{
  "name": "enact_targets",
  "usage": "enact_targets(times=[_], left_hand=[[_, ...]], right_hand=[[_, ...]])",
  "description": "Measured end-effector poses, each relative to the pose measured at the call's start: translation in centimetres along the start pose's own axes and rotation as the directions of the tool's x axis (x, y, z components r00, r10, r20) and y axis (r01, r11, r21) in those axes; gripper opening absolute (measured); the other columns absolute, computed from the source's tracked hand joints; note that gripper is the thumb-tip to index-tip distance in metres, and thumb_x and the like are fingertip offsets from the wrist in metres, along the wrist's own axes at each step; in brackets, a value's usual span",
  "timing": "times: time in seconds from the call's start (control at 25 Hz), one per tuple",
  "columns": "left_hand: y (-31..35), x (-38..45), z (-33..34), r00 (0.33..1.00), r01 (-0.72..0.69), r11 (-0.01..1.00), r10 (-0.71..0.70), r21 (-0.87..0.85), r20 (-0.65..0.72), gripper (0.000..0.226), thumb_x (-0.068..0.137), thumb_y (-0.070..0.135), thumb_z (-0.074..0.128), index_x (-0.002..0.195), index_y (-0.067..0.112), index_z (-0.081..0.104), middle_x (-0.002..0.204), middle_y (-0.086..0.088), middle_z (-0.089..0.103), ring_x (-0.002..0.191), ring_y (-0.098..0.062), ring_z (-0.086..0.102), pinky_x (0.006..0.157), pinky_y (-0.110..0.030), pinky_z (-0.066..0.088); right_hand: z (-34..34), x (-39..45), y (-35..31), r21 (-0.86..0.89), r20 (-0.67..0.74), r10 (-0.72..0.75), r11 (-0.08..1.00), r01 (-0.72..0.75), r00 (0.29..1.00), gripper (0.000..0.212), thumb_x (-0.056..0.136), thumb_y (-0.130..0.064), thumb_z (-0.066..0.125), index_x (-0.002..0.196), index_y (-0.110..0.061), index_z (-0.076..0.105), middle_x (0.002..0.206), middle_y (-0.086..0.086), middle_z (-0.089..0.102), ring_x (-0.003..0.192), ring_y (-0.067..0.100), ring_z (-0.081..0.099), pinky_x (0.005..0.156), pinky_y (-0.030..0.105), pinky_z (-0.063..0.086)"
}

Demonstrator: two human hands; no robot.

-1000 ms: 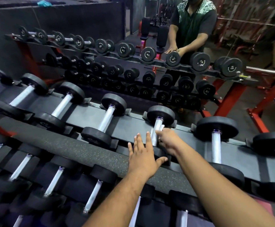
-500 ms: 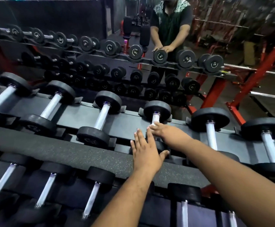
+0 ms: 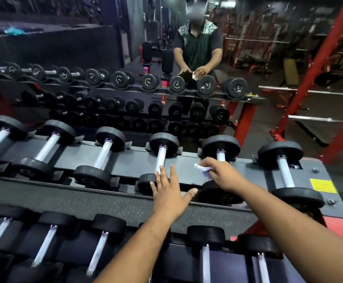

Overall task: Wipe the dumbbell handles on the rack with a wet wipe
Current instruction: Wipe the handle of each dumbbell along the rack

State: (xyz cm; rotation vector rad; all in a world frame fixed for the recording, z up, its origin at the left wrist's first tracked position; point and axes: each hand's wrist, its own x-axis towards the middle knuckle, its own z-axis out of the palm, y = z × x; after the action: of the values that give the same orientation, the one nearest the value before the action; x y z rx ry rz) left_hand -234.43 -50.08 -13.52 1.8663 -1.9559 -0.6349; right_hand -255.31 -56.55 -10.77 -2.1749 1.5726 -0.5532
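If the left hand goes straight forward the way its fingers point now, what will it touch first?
Probably the steel handle of the dumbbell directly ahead: the left hand lies flat, and its fingertips already overlap the handle's near end. Whether they touch it now is unclear.

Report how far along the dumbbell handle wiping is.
Done: cannot tell; no handle looks visibly cleaner. In hand: the right hand grips a crumpled white wet wipe at the chrome handle of the second-from-right black dumbbell, while the left hand rests open on the dark rack ledge. Left: the rightmost handle and lower-row handles look untouched.

Head-mounted view, close, down over rack (image 3: pixel 166 160)
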Motion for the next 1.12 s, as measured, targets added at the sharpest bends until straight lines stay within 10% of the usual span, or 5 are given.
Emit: enact_targets(times=[0.2,0.6,1.12], left_hand=[[8.4,-1.0,4.4,0.996,0.036,0.999,-0.035,-0.016,0.086,0.107,0.09,0.077,0.04,0.159,0.02,-0.019,0.164,-0.014,-0.028,0.153,-0.028,-0.024,0.124,-0.049,-0.01],[14.3,0.4,8.6,0.988,0.139,0.987,-0.144,0.082,0.058,0.106,0.093,0.074,0.041,0.159,0.015,-0.016,0.166,-0.014,-0.023,0.154,-0.03,-0.018,0.126,-0.046,-0.005],[13.1,1.2,9.8,0.997,0.076,0.997,-0.076,0.012,0.011,0.105,0.094,0.07,0.042,0.158,0.015,-0.02,0.164,-0.016,-0.028,0.153,-0.032,-0.022,0.126,-0.046,-0.004]], right_hand=[[-4.3,-2.4,7.8,-0.028,-0.141,0.058,0.998,-0.062,0.988,0.045,0.088,-0.004,0.051,0.124,-0.025,0.067,0.121,0.0,0.071,0.111,0.021,0.064,0.09,0.03,0.048],[-5.1,0.3,11.4,-0.393,0.498,-0.323,0.743,0.542,0.805,0.058,0.101,-0.009,0.042,0.155,-0.03,0.035,0.165,-0.007,0.021,0.152,0.018,0.02,0.118,0.039,0.027],[-3.7,1.5,11.8,-0.291,0.302,-0.225,0.904,0.314,0.927,0.072,0.096,0.004,0.046,0.158,-0.025,0.026,0.168,-0.007,0.008,0.154,0.016,0.01,0.12,0.039,0.027]])
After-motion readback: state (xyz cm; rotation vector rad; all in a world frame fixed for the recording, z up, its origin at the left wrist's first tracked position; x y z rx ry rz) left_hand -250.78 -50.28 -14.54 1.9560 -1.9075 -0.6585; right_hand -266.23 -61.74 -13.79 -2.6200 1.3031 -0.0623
